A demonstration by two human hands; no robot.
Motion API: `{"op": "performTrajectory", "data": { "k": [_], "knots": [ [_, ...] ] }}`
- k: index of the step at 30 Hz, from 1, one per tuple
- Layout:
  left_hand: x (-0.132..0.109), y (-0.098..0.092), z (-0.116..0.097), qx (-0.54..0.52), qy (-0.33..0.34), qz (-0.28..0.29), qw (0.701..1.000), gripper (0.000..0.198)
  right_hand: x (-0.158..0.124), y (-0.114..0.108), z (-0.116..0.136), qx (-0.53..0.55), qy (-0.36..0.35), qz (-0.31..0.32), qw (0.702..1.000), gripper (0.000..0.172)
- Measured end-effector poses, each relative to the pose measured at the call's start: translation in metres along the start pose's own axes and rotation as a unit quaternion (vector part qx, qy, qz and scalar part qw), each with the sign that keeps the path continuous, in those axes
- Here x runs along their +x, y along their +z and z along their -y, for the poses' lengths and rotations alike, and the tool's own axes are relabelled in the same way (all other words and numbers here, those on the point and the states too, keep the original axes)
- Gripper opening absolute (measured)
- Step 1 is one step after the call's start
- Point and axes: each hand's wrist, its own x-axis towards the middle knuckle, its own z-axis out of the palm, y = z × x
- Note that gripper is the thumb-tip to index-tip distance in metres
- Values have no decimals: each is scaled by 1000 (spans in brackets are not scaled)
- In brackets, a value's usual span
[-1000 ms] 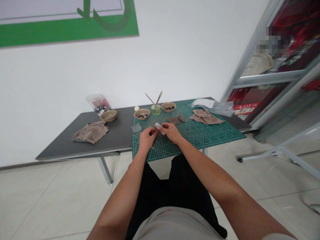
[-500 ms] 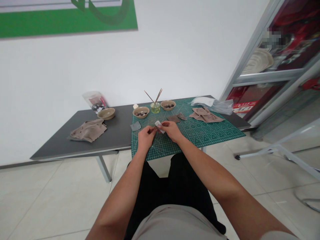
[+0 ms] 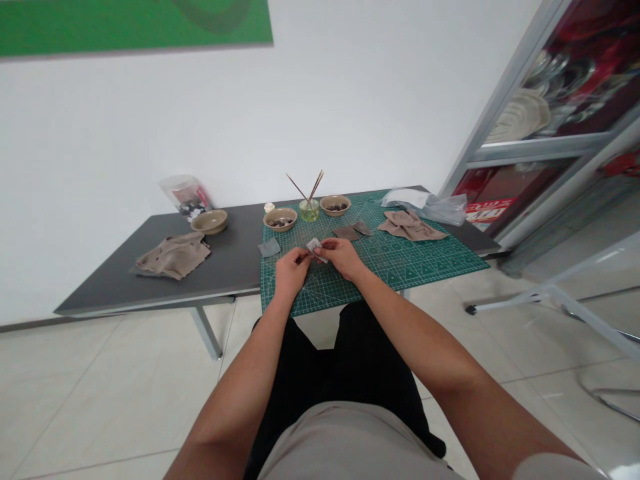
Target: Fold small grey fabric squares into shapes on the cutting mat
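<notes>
Where a white wall (image 3: 150, 133) under a green poster (image 3: 125, 20) meets a tiled floor (image 3: 100, 400), a grey table (image 3: 235, 270) stands just in front of the person's black trousers (image 3: 325, 380). To the right, a metal-framed glass cabinet (image 3: 525, 153) holds plates. A green cutting mat (image 3: 425, 261) covers the table's right half, its near edge overhanging the table.

On the bare grey left half lie a crumpled taupe cloth (image 3: 173, 257), a tan bowl (image 3: 209, 221) and, behind them, a clear container (image 3: 185, 197) holding dark and white bits. Along the mat's far edge sit two more tan bowls (image 3: 280, 219) (image 3: 335, 205), both with dark pieces inside. Between them stands a small glass jar (image 3: 309, 211) of green liquid with thin sticks (image 3: 315, 187) leaning out. A second taupe cloth (image 3: 410, 227) and a plastic bag (image 3: 445, 210) lie to the right. Two brown swatches (image 3: 346, 233) (image 3: 362, 229) and a grey swatch (image 3: 269, 248) rest flat on the mat.

Both hands hover above the mat's centre, fingers curled and almost meeting. The right hand (image 3: 343, 259) pinches a small white piece (image 3: 316, 248) at its fingertips. The left hand (image 3: 293, 272) is closed close beside it, but whatever it may hold is too small to tell.
</notes>
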Motion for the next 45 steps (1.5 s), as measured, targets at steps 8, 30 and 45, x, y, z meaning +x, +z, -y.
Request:
{"op": "performTrajectory", "data": {
  "k": [8, 30, 45],
  "knots": [
    [2, 2, 1, -44, 0, -12, 999, 12, -3, 0, 3, 23, -19, -35, 999, 33],
    [3, 8, 9, 113, 36, -11, 993, 8, -15, 5, -1, -379, -183, -35, 906, 12],
    [2, 3, 6, 87, 32, 3, 996, 9, -16, 6, -1, -396, -186, -56, 897, 11]
  ]
}}
